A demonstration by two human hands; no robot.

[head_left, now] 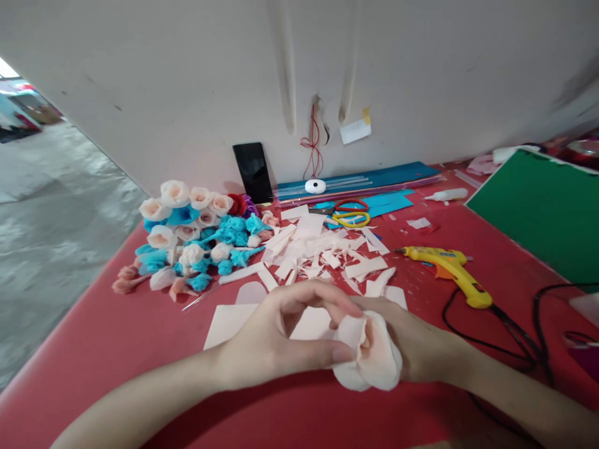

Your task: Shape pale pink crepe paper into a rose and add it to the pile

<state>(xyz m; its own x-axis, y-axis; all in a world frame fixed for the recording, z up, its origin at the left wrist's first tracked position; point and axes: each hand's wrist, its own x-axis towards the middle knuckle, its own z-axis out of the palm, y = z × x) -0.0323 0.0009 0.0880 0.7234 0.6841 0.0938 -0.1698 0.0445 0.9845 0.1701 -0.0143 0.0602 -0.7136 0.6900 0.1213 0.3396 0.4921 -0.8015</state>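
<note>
A pale peach crepe-paper flower is held up over the near part of the red table. My left hand reaches in from the left, thumb and fingertips pinching the flower's petals on their left side. Behind the bloom, my right hand is closed around its base; most of those fingers are hidden by the petals. Below the hands lie flat sheets of pale paper. Just beyond them spreads a heap of cut paper strips and scraps.
Finished paper flowers in peach, blue and red are piled at left. A yellow glue gun with black cord lies at right, near a green board. Scissors, blue paper and a phone are at the back.
</note>
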